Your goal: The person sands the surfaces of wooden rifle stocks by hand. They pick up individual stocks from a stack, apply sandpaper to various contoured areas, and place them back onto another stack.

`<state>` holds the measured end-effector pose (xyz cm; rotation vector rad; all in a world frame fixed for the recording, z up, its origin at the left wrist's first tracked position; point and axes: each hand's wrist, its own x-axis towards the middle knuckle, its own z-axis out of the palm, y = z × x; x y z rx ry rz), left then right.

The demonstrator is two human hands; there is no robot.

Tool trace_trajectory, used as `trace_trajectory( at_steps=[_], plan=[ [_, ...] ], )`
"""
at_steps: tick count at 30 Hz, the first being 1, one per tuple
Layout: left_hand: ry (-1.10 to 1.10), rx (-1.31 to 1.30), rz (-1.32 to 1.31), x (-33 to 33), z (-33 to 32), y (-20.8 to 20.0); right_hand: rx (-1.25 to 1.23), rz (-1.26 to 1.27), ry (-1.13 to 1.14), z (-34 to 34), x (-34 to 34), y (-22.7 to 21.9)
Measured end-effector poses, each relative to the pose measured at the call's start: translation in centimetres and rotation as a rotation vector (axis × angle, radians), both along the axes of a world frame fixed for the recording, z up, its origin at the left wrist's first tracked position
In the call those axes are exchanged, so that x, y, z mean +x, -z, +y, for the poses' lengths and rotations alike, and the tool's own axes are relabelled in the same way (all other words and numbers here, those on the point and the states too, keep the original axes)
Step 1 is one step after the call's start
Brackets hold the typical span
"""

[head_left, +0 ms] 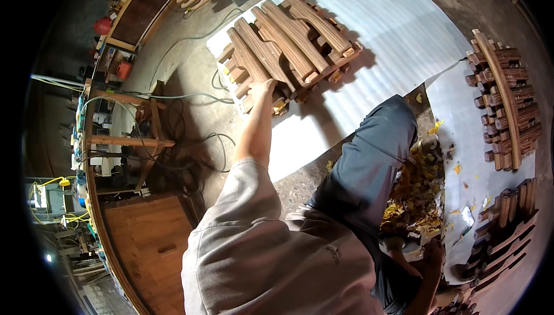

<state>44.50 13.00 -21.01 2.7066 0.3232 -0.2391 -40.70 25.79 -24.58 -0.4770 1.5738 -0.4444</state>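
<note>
My left hand [262,87] reaches forward to the near left end of a stack of brown wooden pieces [283,44]. Its fingers are closed round the end of one curved wooden slat [248,55], partly hidden by the hand itself. The slats lie side by side on more wood beneath. Low on the right, beside my bent leg, my right hand [433,251] is held in a dark, closed shape. Whatever it may hold is hidden in shadow.
White sheeting [398,21] covers the floor under the stack. Two more wooden stacks stand at right, one topped by a long curved piece [499,96]. Yellow wood chips [412,199] lie beside my leg. Hoses [190,96] trail by a wooden workbench [150,246] at left.
</note>
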Motion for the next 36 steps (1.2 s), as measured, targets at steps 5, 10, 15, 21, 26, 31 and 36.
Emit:
trace_trajectory(
  at_steps=[5, 10, 15, 21, 26, 31, 36],
  plan=[
    [0.220, -0.554, 0.224, 0.8, 0.9, 0.3, -0.042, 0.127, -0.007, 0.8, 0.0, -0.8],
    [0.189, -1.181, 0.447, 2.1, 3.2, -2.9, -0.100, 0.095, -0.030, 1.6, 1.3, -2.7],
    [0.556, -1.621, 0.476, -4.9, 2.7, -10.8, -0.135, -0.138, 0.205, 0.9, 4.6, -6.1],
    [0.853, -1.890, 0.935, -18.5, -6.7, -23.7, -0.489, 0.079, -0.141, -2.5, 9.4, -12.0],
    [0.929, -1.898, 1.413, -30.0, -13.3, -21.8, -0.710, -0.010, 0.052, -5.7, 18.6, -18.9],
    [0.958, -1.816, 1.843, -41.2, -15.6, -18.3, -0.839, -0.311, 0.222, -8.9, 22.7, -21.1],
    [1.073, -1.665, 1.795, -46.9, -14.6, -16.4, -0.836, -0.235, 0.399, -9.0, 23.1, -20.1]
  ],
)
